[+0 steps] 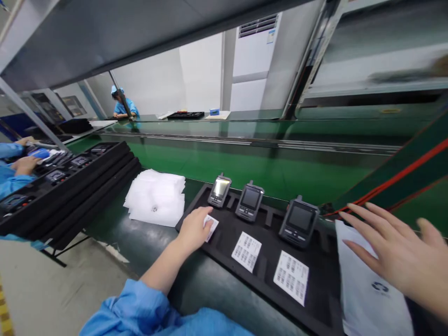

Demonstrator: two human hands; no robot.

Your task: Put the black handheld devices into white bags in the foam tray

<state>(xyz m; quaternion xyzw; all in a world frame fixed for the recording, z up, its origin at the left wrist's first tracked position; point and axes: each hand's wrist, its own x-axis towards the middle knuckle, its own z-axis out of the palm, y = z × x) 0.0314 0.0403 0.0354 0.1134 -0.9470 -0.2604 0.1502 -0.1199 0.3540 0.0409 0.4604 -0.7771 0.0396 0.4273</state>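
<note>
My left hand is closed on a small white label sheet at the left end of a black foam tray. Three dark handheld devices stand in the tray's far slots: left device, middle device, right device. Two more label sheets lie flat in front of the middle and right devices. My right hand hovers with fingers spread over a white plastic bag at the tray's right end.
A stack of white foam bags lies left of the tray. Long black trays with devices stretch to the left, where a co-worker's hands work. A green conveyor belt runs behind. Another person sits far back.
</note>
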